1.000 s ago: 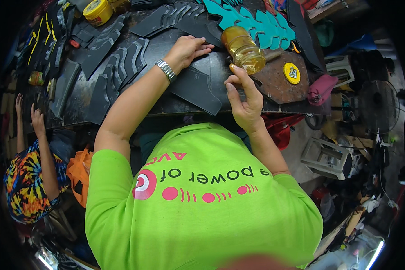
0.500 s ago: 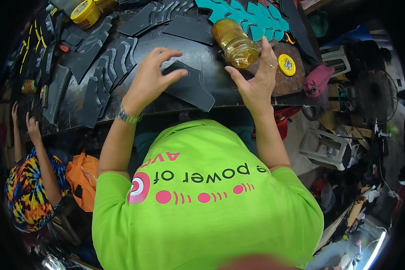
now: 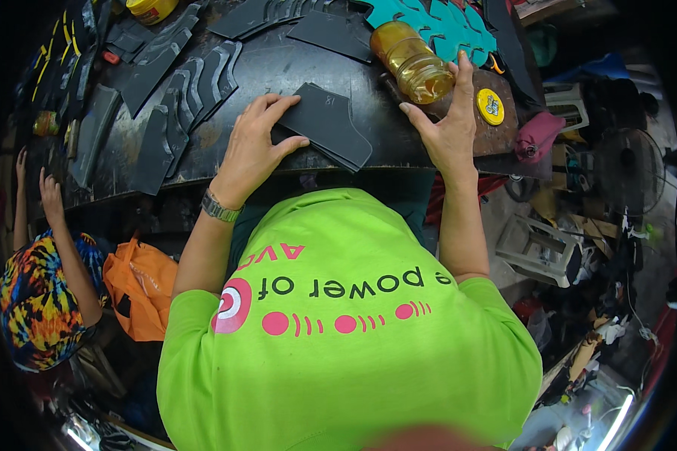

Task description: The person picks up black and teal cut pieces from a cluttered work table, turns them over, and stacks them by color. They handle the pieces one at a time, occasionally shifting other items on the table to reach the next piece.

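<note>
Black cut sheet pieces, shaped like flat pattern panels, are stacked near the front edge of the dark worktable; a small pale mark is borne on the top one. Directions are taken from this stack, with twelve o'clock toward the far side.

At nine o'clock, the stack's near-left end is met by the left hand. Its thumb and index finger are parted widely, the tips set at the edges (firmness of contact cannot be told). A metal-banded wristwatch is worn on that wrist.

At three o'clock, the right hand is raised, thumb and index spread far apart, nothing held. Its fingertips are placed just beside an amber-filled clear jar at two o'clock; whether the jar is touched cannot be told.

Beyond the right hand, a round yellow lid is seated on a brown board. Teal cut pieces are spread between one and two o'clock. Grey-edged black pieces are fanned between nine and ten.
</note>
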The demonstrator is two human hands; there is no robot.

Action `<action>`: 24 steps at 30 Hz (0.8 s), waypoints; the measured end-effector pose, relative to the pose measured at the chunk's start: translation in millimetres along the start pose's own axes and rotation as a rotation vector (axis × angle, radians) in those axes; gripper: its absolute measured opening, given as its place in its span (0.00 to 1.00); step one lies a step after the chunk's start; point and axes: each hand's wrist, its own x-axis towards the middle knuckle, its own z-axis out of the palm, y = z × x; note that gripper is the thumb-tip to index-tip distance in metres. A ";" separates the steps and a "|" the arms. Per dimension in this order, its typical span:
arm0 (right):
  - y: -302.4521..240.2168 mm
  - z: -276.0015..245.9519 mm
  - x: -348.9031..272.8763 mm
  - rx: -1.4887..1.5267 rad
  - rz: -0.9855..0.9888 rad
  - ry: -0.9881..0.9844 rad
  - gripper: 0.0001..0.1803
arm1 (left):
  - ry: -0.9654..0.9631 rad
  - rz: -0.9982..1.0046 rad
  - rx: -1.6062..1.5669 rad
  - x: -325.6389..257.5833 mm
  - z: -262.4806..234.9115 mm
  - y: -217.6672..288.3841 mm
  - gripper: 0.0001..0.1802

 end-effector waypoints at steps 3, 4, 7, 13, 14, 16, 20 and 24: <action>-1.4 -11.3 -0.8 0.066 0.018 0.068 0.50 | 0.075 0.101 0.055 -1.2 1.3 4.2 0.37; -0.7 -17.8 -0.2 0.091 0.012 0.101 0.46 | 0.080 0.046 0.027 0.0 3.4 5.6 0.37; -0.1 -36.1 -1.8 0.068 0.121 0.016 0.33 | 0.147 -0.027 0.034 5.5 7.9 8.1 0.36; -14.1 -32.9 -14.6 -0.229 0.215 -0.296 0.27 | 0.115 -0.043 0.104 8.4 10.7 10.6 0.35; -16.9 -31.5 -15.6 -0.256 0.198 -0.319 0.28 | 0.128 -0.031 0.100 8.5 10.7 11.6 0.35; -20.7 -31.8 -15.9 -0.327 0.240 -0.405 0.30 | 0.153 -0.008 0.093 9.4 10.8 13.6 0.34; -22.1 -34.9 -13.9 -0.403 0.188 -0.441 0.30 | 0.191 -0.022 -0.029 10.9 12.8 16.3 0.32; -22.9 -41.5 -8.5 -0.317 0.041 -0.353 0.23 | 0.207 -0.100 -0.356 14.0 11.3 12.6 0.28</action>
